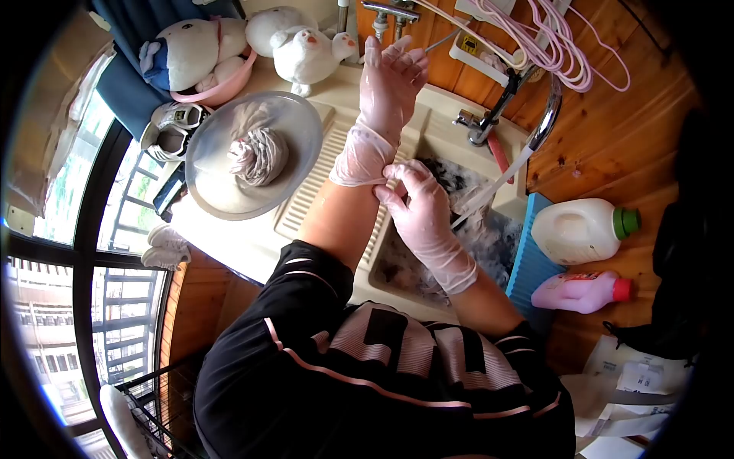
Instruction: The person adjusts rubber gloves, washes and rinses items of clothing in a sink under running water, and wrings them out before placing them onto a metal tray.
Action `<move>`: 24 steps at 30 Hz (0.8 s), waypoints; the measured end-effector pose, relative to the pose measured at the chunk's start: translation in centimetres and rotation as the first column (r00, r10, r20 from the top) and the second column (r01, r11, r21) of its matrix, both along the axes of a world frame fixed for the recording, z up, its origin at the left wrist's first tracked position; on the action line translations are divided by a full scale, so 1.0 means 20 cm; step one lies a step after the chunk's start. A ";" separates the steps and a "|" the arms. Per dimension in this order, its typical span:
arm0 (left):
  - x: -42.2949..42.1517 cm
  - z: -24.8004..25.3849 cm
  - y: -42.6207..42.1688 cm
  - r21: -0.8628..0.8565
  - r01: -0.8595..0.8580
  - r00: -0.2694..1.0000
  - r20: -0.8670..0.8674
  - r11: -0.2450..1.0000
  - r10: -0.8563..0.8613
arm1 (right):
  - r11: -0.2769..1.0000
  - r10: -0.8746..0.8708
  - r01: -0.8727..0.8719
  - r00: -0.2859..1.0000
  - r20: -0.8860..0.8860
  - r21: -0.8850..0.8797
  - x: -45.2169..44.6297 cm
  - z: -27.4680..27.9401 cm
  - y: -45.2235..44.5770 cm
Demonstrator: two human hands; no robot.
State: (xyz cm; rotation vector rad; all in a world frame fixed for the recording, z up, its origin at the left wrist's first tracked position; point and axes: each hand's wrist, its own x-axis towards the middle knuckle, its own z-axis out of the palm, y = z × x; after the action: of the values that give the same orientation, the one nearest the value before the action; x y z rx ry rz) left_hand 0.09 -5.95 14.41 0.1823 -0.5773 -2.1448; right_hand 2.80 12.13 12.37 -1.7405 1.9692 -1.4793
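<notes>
Black shirt (386,386), illegibly printed; right hand (420,210) pinches left glove cuff (359,162).

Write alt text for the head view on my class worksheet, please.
A person's gloved right hand pinches at the cuff of the translucent glove on their left hand, at a sink of foamy water and fabric. A basin of bundled cloth is at left, a white bottle and pink bottle at right.

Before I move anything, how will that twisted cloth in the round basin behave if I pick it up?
The cloth will likely be floppy and may unwind, since its folds are coiled on themselves. That thick bunching could make it heavy if damp, though I can't tell wetness.
</notes>
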 end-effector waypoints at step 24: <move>-0.20 -0.62 0.42 0.297 0.639 0.688 0.191 0.710 -0.700 | 0.977 -0.205 0.062 0.029 0.978 0.203 -0.71 -0.58 0.30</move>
State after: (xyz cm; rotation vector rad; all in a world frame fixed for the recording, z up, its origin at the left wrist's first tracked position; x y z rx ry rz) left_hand -3.94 2.55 2.08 0.4703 -0.6536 -2.9453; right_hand -11.46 18.14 0.77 -0.0240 1.2246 -1.7580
